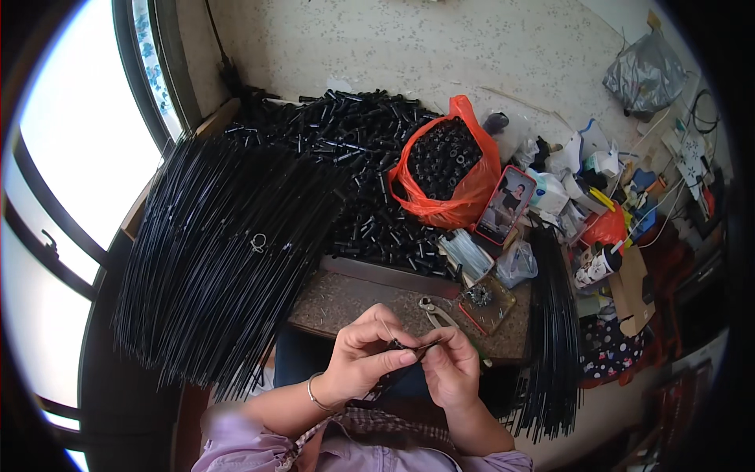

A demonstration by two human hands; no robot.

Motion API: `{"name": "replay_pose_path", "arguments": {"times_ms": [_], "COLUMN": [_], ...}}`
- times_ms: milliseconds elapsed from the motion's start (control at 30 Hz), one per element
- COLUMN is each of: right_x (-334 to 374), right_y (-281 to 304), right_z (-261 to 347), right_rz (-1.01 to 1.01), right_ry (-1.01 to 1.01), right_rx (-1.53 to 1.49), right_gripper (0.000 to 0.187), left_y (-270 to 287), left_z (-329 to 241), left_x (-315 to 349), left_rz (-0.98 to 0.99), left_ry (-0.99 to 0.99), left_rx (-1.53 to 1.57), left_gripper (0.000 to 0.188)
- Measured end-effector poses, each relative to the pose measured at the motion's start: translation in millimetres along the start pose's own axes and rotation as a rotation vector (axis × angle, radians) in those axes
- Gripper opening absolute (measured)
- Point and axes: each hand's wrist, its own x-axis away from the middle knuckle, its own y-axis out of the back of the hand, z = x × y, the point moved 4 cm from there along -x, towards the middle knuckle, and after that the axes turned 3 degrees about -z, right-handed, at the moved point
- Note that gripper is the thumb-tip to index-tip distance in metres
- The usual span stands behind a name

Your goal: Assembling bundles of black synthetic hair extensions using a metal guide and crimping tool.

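Observation:
My two hands are close together in front of my body, just off the near edge of the worktable (338, 303). Thumb and fingers of my left hand (363, 358) pinch a small black piece (398, 344), and a thin pale strand rises past its fingers. My right hand (454, 368) is closed in a pinch right beside it, the fingertips meeting the left ones. What lies between the right fingertips is too small to make out. Beyond the hands, pincers (434, 313) with pale handles lie on the table, near a red stick (472, 319).
Long thin black rods (212, 252) cover the left side; another bundle (550, 330) hangs at right. Black tubular parts (354, 141) are heaped behind a metal strip (389, 275). Beyond stand a red plastic bag (464, 200) of black rings, a propped phone (506, 204) and a patterned cup (598, 266).

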Motion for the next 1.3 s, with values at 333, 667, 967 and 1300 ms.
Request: {"name": "replay_pose_path", "arguments": {"times_ms": [333, 667, 967, 1300], "right_x": [-53, -52, -43, -20], "right_y": [48, 65, 44, 47], "right_z": [3, 12, 12, 24], "right_rz": [-0.266, -0.145, -0.190, -0.224], "right_ry": [0.128, -0.122, -0.036, 0.023], "right_rx": [0.120, 0.059, 0.153, 0.126], "right_gripper": [0.012, 0.019, 0.016, 0.016], "left_y": [45, 32, 27, 28], "left_z": [112, 154, 161, 114], "left_x": [-151, -258, -255, -150], "left_rz": [0.028, 0.144, 0.358, 0.007], "left_ry": [0.155, -0.282, -0.325, 0.310], "left_rx": [-0.248, -1.485, -1.409, 0.277], "left_gripper": [0.026, 0.010, 0.016, 0.024]}}
